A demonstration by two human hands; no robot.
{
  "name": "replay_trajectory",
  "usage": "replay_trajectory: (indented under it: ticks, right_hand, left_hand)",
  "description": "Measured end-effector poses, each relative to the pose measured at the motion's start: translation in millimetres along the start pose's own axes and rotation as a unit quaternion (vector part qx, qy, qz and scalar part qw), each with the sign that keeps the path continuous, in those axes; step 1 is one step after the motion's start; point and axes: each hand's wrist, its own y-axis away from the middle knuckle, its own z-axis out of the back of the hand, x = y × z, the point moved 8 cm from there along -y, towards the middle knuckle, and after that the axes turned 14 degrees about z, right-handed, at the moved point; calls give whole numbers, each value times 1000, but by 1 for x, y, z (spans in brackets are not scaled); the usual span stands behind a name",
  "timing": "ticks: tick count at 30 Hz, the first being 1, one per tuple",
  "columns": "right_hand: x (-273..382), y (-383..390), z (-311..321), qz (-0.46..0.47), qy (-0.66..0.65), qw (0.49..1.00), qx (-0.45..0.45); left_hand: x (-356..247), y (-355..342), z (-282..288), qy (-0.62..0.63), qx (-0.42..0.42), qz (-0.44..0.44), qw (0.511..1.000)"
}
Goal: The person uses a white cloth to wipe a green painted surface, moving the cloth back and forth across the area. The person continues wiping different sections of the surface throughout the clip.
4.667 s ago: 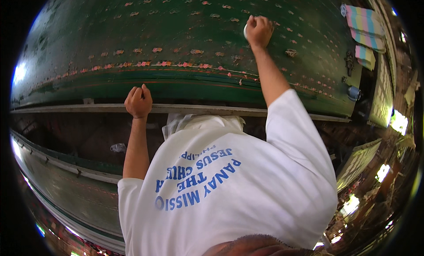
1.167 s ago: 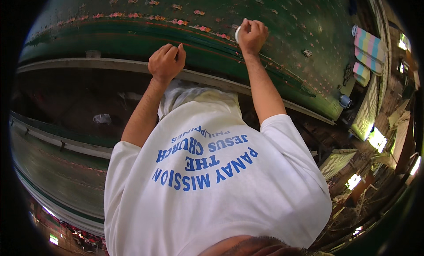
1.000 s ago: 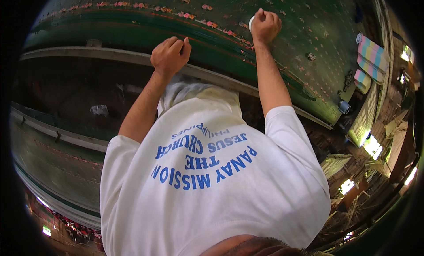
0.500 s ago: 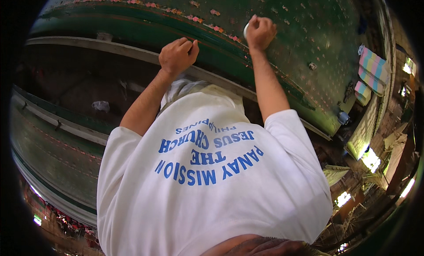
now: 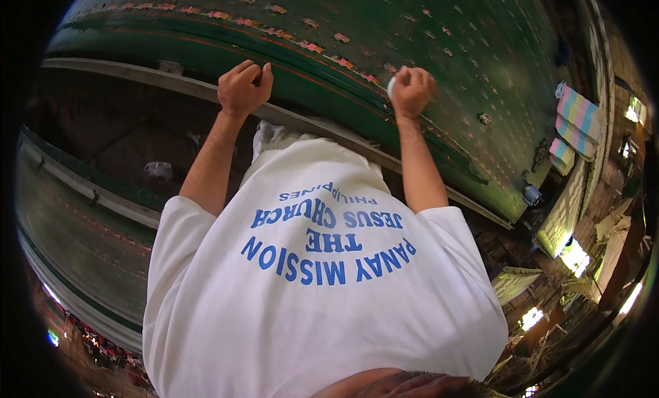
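My left hand (image 5: 244, 89) is closed, back upward, above the near edge of a long green surface (image 5: 165, 41); anything inside it is hidden. My right hand (image 5: 412, 92) grips a white round object (image 5: 391, 88), partly covered by my fingers, farther right over the same surface, close to a line of small pink pieces (image 5: 312, 46). Scattered small marks or pieces dot the green surface beyond my hands. My white printed shirt (image 5: 322, 315) fills the lower middle of the view.
A pale ledge (image 5: 137, 73) borders the green surface. Pastel striped cloths (image 5: 576, 120) lie at the right end beside a blue-grey cylindrical object (image 5: 530, 195). A second green surface (image 5: 75, 240) is at lower left, with a crumpled plastic bag (image 5: 158, 169) in the dark gap between.
My right hand has come down toward me since half a second ago, still on the white object. My left hand has shifted left. The view has swung compared with the oldest frame.
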Motion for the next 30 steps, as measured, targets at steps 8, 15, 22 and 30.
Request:
replay_trajectory:
  ticks: [8,15,22,30]
  right_hand:
    - [-19,-14,-13,-76,79,994,-6]
    - [-48,-17,-12,-96,76,992,-16]
    - [21,-13,-8,-1,16,1000,-23]
    - [-33,-68,-37,23,34,997,-73]
  left_hand:
    - [9,0,-7,-37,-16,43,998]
    - [3,-2,-8,-24,-35,14,999]
    - [5,1,-4,-36,-38,14,999]
    - [-1,-1,-11,-32,-29,-11,999]
